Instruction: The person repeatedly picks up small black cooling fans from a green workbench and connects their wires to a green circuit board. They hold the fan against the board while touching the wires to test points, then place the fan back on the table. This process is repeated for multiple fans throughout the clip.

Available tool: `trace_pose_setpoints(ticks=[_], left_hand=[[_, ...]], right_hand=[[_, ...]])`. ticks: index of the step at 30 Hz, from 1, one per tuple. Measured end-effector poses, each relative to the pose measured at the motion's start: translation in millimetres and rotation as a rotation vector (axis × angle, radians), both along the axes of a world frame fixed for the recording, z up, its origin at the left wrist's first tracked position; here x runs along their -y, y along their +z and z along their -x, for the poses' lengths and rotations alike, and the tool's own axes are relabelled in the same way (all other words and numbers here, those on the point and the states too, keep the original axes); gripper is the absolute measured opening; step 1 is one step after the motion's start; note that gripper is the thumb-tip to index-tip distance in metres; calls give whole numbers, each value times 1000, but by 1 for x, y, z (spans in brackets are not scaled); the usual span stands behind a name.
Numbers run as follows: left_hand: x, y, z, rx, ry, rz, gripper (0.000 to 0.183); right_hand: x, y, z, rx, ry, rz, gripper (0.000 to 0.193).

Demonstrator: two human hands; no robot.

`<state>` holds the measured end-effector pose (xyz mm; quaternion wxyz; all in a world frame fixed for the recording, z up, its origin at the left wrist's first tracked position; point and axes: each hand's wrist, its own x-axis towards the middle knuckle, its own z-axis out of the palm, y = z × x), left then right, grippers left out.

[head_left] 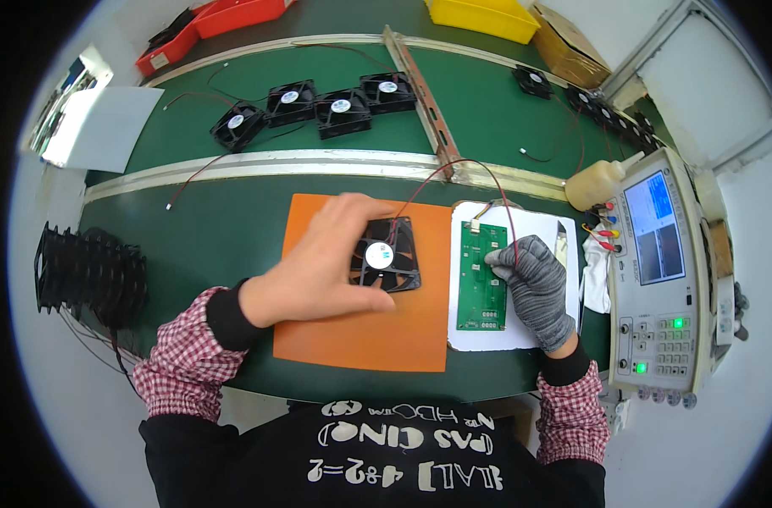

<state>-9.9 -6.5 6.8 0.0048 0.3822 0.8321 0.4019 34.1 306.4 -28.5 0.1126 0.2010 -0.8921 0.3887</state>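
A black cooling fan [380, 255] with a round white label lies on an orange mat [360, 339]. My bare left hand [322, 258] spans the fan from its left side, fingers along the top edge and thumb along the bottom edge. From the fan, a thin dark red wire [453, 161] arches up and over to my right hand [531, 275], which wears a grey striped glove. Its fingers pinch the wire's end over a green circuit board [481, 288]; any plug there is hidden. The board lies on a white pad [513, 339].
Stacked black fans [89, 275] stand at the left. More fans [342, 110] with loose wires lie beyond the metal rail [259, 165]. A test instrument [661, 271] with a screen stands at the right, next to a yellowish bottle [593, 184]. Red [233, 15] and yellow bins [483, 19] sit at the back.
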Motion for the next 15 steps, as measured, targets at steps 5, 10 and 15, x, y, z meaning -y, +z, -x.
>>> trace_pose_setpoints(ticks=[5, 10, 15], left_hand=[[-14, -13, -10, -149, 61, 185, 94], [-16, 12, -21, -403, 37, 141, 78], [-10, 40, -55, -1148, 30, -373, 28]], right_hand=[[1, 7, 6, -31, 52, -179, 20], [-3, -2, 7, 78, -6, 15, 20], [-11, -3, 3, 89, -88, 1, 18]])
